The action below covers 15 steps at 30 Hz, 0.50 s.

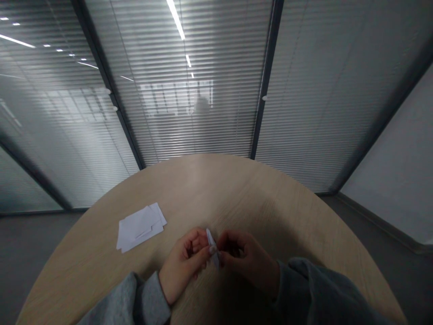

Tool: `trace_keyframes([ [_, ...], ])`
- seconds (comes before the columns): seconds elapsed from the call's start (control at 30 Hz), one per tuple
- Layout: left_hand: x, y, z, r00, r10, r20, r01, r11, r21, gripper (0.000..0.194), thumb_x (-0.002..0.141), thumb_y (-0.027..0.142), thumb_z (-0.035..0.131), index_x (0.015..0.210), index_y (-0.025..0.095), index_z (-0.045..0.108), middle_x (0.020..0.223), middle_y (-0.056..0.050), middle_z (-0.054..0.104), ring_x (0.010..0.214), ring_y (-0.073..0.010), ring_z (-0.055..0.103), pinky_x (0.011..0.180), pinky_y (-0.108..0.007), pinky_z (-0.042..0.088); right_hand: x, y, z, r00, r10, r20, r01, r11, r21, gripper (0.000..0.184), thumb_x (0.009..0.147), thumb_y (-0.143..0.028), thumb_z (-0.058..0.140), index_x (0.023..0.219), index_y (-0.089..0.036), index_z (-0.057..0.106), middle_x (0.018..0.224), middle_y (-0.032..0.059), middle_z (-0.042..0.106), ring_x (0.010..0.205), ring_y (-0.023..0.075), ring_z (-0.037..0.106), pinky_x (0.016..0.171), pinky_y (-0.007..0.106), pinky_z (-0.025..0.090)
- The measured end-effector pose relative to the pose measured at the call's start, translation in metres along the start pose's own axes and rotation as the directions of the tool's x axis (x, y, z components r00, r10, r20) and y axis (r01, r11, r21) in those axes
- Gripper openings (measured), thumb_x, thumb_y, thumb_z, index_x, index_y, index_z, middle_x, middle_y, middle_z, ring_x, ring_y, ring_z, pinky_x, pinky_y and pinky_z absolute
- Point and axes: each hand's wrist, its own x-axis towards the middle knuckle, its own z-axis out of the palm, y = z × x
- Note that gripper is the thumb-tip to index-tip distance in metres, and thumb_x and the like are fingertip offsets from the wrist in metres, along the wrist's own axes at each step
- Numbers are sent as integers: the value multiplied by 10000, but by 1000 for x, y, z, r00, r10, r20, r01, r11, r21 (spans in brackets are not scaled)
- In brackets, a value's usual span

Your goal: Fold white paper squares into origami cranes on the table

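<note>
Near the front of the table, a small folded piece of white paper (211,239) stands tilted between my hands, seen nearly edge-on. My left hand (187,259) pinches it from the left, thumb pressed on its near side and fingers curled behind. From the right, my right hand (245,257) grips the paper's edge between thumb and fingers; shadow darkens this hand. The exact shape of the folds is partly hidden by the fingers.
A loose stack of white paper sheets (140,228) lies on the round wooden table (216,180) to the left. Beyond the table's curved far edge stand glass panels with blinds (203,131) and dark frames. A pale wall (399,171) rises at the right.
</note>
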Motion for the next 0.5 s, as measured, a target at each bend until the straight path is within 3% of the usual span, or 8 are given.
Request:
trace_keyframes([
  [0.2,-4,0,6,978,168,-126,-151,980,132,215,752,344,636,742,178,500,636,28,498,584,-110,460,539,-226,381,0,6,1,997,-32,-69,29,999,-37,224,733,-347,601,653,-181,476,569,-48,448,536,97,392,512,232,310],
  [0.5,-9,5,8,971,166,-172,-89,919,383,127,786,300,548,785,175,571,684,-9,549,623,-155,523,489,-230,380,0,7,4,984,-15,-175,-3,995,-102,158,707,-257,575,618,-184,466,545,-51,433,509,94,381,488,227,296],
])
